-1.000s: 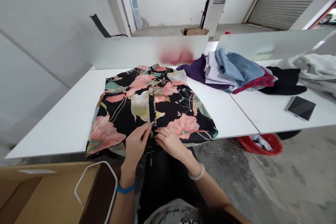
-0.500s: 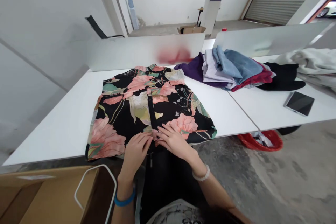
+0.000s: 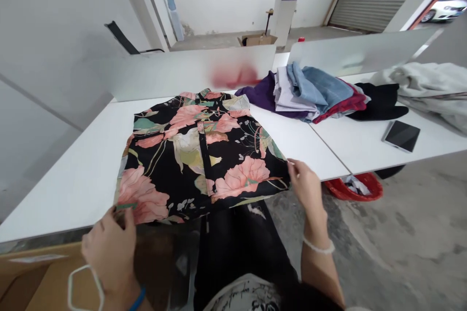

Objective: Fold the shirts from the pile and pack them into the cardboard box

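Note:
A black shirt with large pink flowers [image 3: 186, 155] lies spread flat on the white table [image 3: 80, 165], its collar toward the far side and its button strip running down the middle. My left hand [image 3: 111, 245] pinches the shirt's near left corner at the table edge. At the opposite side, my right hand [image 3: 305, 184] grips the near right corner between thumb and fingers. The hem between the two hands hangs slightly past the table's front edge.
A pile of folded clothes [image 3: 302, 90] lies at the back right, beside a dark-screened device [image 3: 401, 136] and pale fabric [image 3: 430, 90]. Frosted panels [image 3: 156, 75] line the back. Below are a cardboard box [image 3: 36, 277] and a red-lined bin [image 3: 375, 189].
My hands have moved apart from the middle of the hem, the left to the left corner and the right to the right corner, and now hold the shirt there. The view shifted slightly.

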Motion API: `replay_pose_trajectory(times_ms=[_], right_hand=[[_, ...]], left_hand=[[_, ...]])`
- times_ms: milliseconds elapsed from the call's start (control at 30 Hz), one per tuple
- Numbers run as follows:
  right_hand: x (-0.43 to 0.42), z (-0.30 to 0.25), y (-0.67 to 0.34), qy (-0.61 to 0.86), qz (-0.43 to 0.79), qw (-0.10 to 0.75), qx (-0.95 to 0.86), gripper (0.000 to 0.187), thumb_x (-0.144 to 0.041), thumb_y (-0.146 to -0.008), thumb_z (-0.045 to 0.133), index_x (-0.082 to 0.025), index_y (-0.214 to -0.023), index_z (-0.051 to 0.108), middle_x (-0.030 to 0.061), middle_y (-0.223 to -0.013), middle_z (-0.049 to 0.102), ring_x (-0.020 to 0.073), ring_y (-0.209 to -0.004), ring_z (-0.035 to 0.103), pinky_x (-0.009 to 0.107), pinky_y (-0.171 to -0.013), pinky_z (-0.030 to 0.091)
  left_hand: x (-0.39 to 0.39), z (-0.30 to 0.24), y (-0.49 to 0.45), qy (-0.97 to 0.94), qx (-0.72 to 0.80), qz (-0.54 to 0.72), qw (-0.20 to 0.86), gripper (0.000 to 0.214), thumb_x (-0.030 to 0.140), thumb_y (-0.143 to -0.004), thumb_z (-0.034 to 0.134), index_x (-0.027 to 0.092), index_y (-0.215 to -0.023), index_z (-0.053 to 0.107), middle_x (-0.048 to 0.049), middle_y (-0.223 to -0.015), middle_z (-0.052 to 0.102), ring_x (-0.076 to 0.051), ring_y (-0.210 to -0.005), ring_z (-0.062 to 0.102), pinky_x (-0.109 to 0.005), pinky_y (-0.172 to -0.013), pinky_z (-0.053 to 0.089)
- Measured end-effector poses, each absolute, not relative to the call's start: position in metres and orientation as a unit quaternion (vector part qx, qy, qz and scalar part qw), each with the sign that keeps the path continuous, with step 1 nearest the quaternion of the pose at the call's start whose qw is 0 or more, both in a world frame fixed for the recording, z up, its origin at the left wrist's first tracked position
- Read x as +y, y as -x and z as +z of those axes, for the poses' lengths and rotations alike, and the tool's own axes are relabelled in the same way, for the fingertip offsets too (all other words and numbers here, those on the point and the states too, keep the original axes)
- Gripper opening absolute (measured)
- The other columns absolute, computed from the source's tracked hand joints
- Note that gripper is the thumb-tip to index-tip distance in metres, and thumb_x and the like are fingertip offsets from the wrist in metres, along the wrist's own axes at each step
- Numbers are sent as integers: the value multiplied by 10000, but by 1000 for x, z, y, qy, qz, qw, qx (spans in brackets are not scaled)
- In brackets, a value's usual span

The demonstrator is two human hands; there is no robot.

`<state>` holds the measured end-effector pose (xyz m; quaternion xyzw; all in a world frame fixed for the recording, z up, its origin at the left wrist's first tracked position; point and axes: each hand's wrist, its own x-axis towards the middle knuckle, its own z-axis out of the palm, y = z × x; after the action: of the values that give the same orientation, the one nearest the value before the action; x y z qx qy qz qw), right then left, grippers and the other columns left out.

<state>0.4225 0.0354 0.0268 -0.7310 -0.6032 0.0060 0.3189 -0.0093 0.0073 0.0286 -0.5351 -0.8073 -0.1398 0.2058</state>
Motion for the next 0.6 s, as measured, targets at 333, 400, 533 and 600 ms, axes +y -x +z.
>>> replay_pose_trajectory(times_ms=[333,400,533,600], right_hand=[[43,6,-437,726,67,289,-621,428,-491,-939,308,-185,-764,552,82,-739,602,202,-679,551,306,-631,392],[43,9,-431,699,146,354,-604,369,-513,-920,351,-192,-858,521,45,-699,602,173,-583,524,282,-574,381],[41,15,-433,654,230,400,-600,381,-496,-858,476,-189,-1083,489,28,-733,635,169,-572,538,274,-563,406],[40,15,-438,643,234,404,-607,352,-466,-829,510,-194,-1052,540,53,-824,659,172,-608,562,281,-575,426]], left_hand=[[21,16,30,419,-900,-74,93,688,658,-799,334,133,-1205,513,-129,-738,678,-355,-775,644,-488,-738,441],[22,19,35,409,-904,-105,60,656,651,-780,384,176,-1215,508,-112,-734,670,-344,-749,643,-448,-673,460],[21,22,41,417,-870,-258,-56,561,585,-718,506,217,-1141,512,-103,-852,675,-268,-706,642,-333,-581,473],[21,20,42,427,-828,-354,-79,506,539,-681,544,203,-1058,518,-78,-839,673,-219,-678,638,-295,-577,481]])
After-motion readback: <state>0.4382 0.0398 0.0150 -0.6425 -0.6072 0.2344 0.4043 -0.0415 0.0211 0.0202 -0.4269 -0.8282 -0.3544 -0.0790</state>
